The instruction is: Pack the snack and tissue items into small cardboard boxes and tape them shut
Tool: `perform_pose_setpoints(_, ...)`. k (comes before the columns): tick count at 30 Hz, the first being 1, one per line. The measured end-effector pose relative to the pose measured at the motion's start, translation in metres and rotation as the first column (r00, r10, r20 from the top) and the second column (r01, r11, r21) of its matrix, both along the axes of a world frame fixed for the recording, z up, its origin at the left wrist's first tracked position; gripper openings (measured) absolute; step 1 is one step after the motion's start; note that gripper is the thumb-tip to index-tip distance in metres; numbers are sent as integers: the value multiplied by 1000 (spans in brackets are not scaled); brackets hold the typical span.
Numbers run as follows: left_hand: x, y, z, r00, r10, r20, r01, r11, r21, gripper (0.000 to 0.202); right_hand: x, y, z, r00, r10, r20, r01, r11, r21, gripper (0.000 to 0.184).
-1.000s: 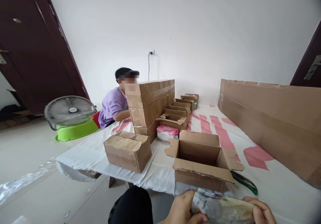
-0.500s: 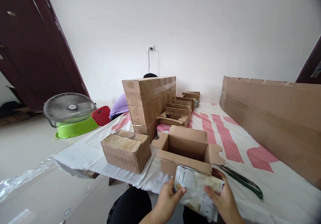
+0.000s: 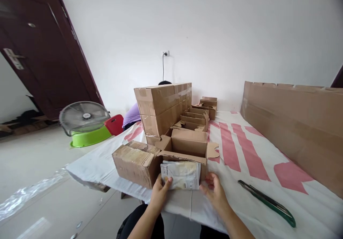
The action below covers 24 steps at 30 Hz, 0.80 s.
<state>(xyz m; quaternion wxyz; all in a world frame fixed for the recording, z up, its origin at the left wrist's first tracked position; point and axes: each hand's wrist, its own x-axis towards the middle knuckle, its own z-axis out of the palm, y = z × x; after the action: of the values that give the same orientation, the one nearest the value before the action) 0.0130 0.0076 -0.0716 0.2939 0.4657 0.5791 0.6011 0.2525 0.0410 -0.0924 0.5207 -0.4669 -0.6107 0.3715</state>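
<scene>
A white packet (image 3: pixel 181 174) with a tan patch stands upright against the front of an open cardboard box (image 3: pixel 185 148) on the white-covered table (image 3: pixel 241 189). My left hand (image 3: pixel 160 192) pinches the packet's lower left corner, thumb on its face. My right hand (image 3: pixel 215 190) is at the packet's right edge, fingers curled and touching it and the box front. A closed cardboard box (image 3: pixel 135 162) sits directly left of the open one.
A green utility knife (image 3: pixel 266 202) lies on the table to the right. Taped cartons (image 3: pixel 160 106) and several open boxes (image 3: pixel 197 115) stand behind. A long cardboard sheet (image 3: pixel 294 124) lines the right side. Another person's purple sleeve (image 3: pixel 132 114), a fan (image 3: pixel 83 117), a green basin and a red stool are at the left.
The packet has gone from my lap up to the front of the open box. The open box now sits closer to the closed one. The other person has ducked behind the cartons.
</scene>
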Motion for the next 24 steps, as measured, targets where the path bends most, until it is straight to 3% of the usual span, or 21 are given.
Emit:
perform_pose_setpoints(3, -1, 4, -8, 996, -4, -91, 0, 999, -38, 53, -2, -3, -16, 990, -34, 139, 31, 999, 26, 46)
perform_pose_setpoints(7, 0, 3, -13, 990, -12, -142, 1, 997, -82, 60, -8, -11, -19, 915, -114, 387, 25, 974, 227, 38)
perform_pose_setpoints(10, -2, 3, -17, 986, -38, -161, 28, 998, -61, 63, -9, -14, -21, 856, -162, 492, 10, 955, 298, 40)
perform_pose_setpoints(17, -4, 4, -23, 977, -29, -213, 7, 994, -106, 73, -8, -14, -22, 825, -170, 538, -12, 948, 318, 38)
perform_pose_setpoints(20, -1, 2, -18, 971, -19, -240, -17, 989, -148, 73, -9, -14, -23, 821, -176, 544, -7, 948, 318, 39)
perform_pose_setpoints(24, 8, 1, -5, 945, 5, -328, -86, 969, -233, 57, -10, -13, -27, 814, -200, 545, 8, 943, 334, 43)
